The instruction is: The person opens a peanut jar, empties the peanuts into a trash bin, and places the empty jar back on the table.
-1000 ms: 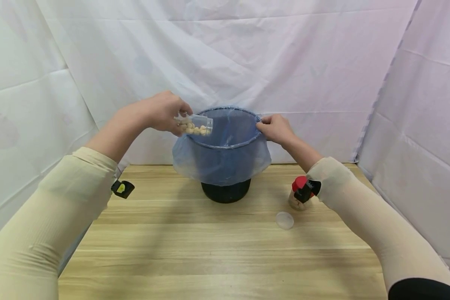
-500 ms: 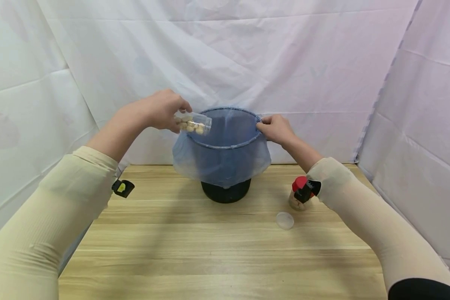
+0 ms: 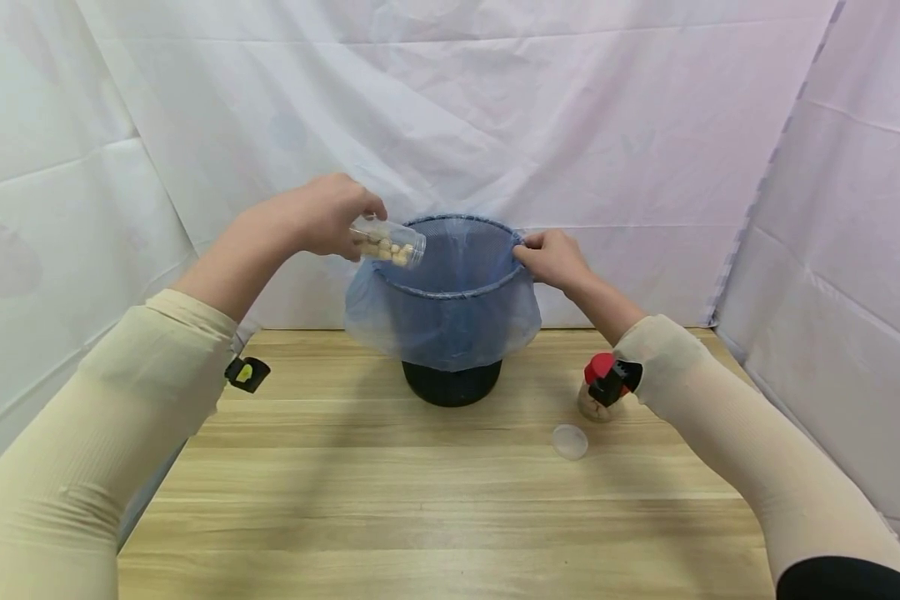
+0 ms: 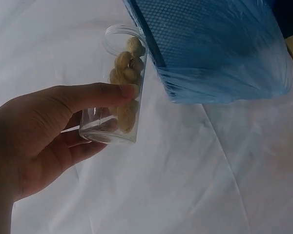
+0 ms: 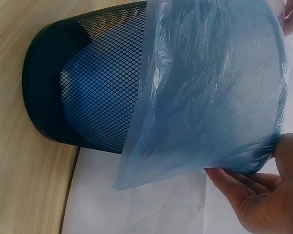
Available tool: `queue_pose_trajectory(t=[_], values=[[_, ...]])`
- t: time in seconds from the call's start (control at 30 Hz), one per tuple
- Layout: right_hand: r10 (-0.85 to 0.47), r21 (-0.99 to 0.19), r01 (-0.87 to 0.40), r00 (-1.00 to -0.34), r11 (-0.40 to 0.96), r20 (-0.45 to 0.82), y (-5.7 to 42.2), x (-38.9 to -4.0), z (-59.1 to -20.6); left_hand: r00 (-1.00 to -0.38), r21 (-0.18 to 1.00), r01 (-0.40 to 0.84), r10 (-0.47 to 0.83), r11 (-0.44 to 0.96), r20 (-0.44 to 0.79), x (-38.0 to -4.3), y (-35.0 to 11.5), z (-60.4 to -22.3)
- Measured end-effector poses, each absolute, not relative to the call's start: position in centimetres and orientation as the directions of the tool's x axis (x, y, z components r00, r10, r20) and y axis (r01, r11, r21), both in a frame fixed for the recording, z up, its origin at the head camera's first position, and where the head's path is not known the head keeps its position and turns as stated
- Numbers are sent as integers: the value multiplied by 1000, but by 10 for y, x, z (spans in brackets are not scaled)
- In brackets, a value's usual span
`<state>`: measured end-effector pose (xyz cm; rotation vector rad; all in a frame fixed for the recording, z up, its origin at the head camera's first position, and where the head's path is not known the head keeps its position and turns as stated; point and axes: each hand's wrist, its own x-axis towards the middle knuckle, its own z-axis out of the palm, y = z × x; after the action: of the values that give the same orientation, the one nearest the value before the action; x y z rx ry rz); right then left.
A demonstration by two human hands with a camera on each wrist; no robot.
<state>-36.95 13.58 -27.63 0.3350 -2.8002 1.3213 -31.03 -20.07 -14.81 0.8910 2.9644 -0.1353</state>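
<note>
Head view: your L hand (image 3: 333, 215) has the clear jar (image 3: 385, 233) approx. sideways, mouth end dipped a bit, by the L side of the bin (image 3: 452, 385) rim; nut-like bits (image 3: 395, 252) inside. Your R hand (image 3: 555, 257) is at the opp. side, on the blue bag (image 3: 450, 329) where it folds over the rim. On the table (image 3: 420, 517), a clear lid (image 3: 570, 442) lies flat nr. a red-topped jar (image 3: 595, 406), partly hidden by your R wrist cam (image 3: 613, 383). L wrist view: thumb one side, fingers curled round the other, jar firmly held, bits bunched up to the mouth; jar vs. bag contact, can't tell. R wrist view: R fingers closed in a pinch on bag + rim, thumb tip hidden. Step in hand, prob.: tipping the jar out into the lined bin. Next move likely calls for L mouth further over the opening & more tilt, w/ R keeping the bag pinned.
</note>
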Motion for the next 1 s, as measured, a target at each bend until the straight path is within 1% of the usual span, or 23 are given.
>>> queue_pose_trajectory(t=[0.27,0.63,0.87,1.0], values=[[-182,-765,-208,-976,609,120,136,-370,-276,-841,-101,541,536,835,-79,-311,-199,-149],[-179,-775,-196,-978,601,108,136,-370,-277,-838,-97,545,540,833,-77,-310,-198,-151],[-188,-760,-205,-976,616,111,137,-373,-278,-847,-98,531,525,842,-82,-310,-196,-150],[-187,-758,-207,-976,619,113,136,-373,-278,-840,-104,543,538,833,-71,-310,-196,-149]])
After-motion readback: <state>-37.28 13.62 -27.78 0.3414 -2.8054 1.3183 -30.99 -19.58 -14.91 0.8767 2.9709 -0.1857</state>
